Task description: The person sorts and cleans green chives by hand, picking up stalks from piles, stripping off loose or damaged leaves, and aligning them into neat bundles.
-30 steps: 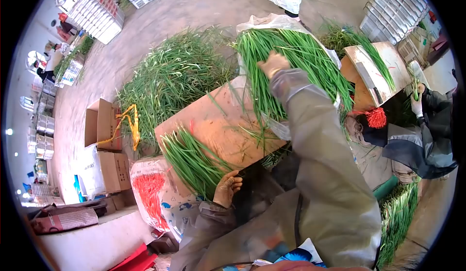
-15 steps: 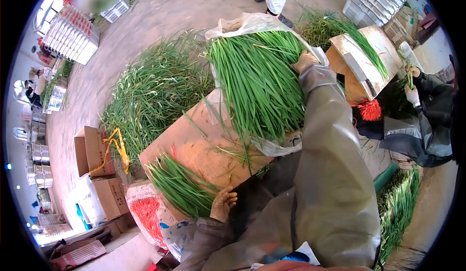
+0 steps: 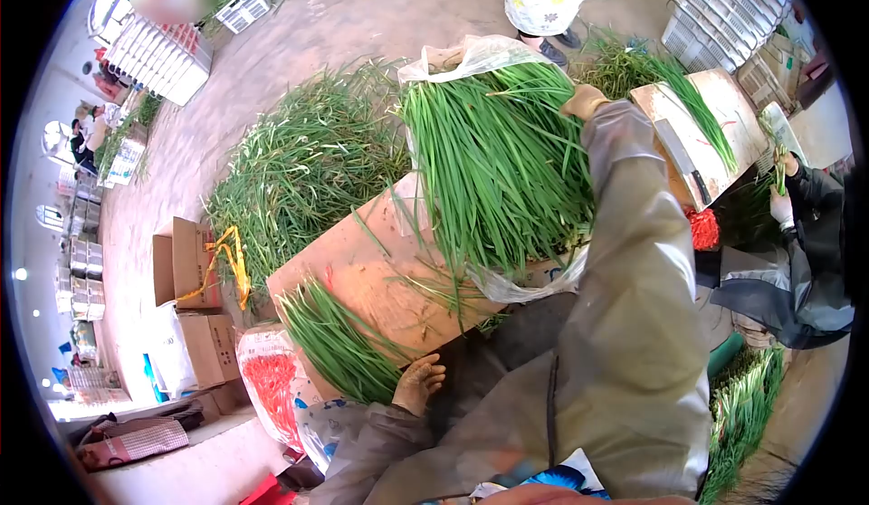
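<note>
Since a second ago, my right hand (image 3: pixel 587 102) has gone from the middle of the broad pile of long, flat green leaves (image 3: pixel 507 170) out to its edge between one and two o'clock. Its fingers look curled, but the tips are hidden against the leaves, so I cannot tell whether they grip any. My left hand (image 3: pixel 419 385) rests at six o'clock, half open with nothing in it that I can see, just beside the smaller bunch of slim green stalks (image 3: pixel 339 342) at seven o'clock.

That pile lies around one o'clock, over a sheet of translucent, crinkled plastic (image 3: pixel 471 57) on the smooth tan worktop (image 3: pixel 353 252). I judge each leaf light, limp and easily bruised, the whole armful weightier and rather slippery; a wide, gentle palm around gathered leaves should hold better than pinching tips. The smaller bunch looks tidier and somewhat stiffer, best held round its middle. Shiny red strands (image 3: pixel 272 383) lie at eight o'clock; a tangled, coarser green heap (image 3: pixel 303 161) spreads over the floor at ten.
</note>
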A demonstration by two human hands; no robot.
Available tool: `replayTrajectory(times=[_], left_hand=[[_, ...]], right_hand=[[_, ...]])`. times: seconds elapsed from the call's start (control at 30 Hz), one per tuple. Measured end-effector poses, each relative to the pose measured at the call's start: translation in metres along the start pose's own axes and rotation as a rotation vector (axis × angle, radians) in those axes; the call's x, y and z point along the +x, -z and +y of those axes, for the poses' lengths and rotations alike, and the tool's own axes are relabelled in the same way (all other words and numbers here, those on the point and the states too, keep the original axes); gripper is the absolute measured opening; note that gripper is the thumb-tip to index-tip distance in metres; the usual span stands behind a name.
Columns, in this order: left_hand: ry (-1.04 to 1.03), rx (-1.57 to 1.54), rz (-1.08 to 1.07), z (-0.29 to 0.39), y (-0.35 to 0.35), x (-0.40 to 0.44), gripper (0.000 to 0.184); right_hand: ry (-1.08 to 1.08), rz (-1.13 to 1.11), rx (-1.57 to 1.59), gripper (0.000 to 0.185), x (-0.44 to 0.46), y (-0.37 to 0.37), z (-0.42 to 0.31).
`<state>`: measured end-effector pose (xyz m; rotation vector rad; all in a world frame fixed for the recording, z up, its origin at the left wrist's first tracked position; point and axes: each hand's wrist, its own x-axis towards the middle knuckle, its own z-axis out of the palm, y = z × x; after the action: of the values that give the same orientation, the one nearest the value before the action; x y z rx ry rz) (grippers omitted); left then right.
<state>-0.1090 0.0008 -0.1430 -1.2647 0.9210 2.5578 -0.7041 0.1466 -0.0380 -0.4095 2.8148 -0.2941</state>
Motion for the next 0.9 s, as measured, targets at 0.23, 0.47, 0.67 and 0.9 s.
replayTrajectory(times=[0.23, 0.47, 0.67, 0.9], left_hand=[[-0.028, -0.007, -0.034, -0.006, -0.001, -0.007, 0.04], [-0.03, 0.027, -0.098, -0.03, -0.001, -0.017, 0.039], [-0.013, 0.049, -0.098, -0.039, 0.004, -0.027, 0.039], [-0.029, 0.011, -0.126, -0.036, 0.005, -0.029, 0.036]], right_hand=[[0.264, 0.207, -0.228, 0.047, -0.188, 0.021, -0.023], [0.481, 0.496, -0.418, 0.073, -0.172, -0.135, 0.047], [0.093, -0.043, -0.385, 0.069, -0.213, -0.014, -0.015], [0.284, 0.043, 0.19, 0.061, -0.179, 0.025, -0.034]])
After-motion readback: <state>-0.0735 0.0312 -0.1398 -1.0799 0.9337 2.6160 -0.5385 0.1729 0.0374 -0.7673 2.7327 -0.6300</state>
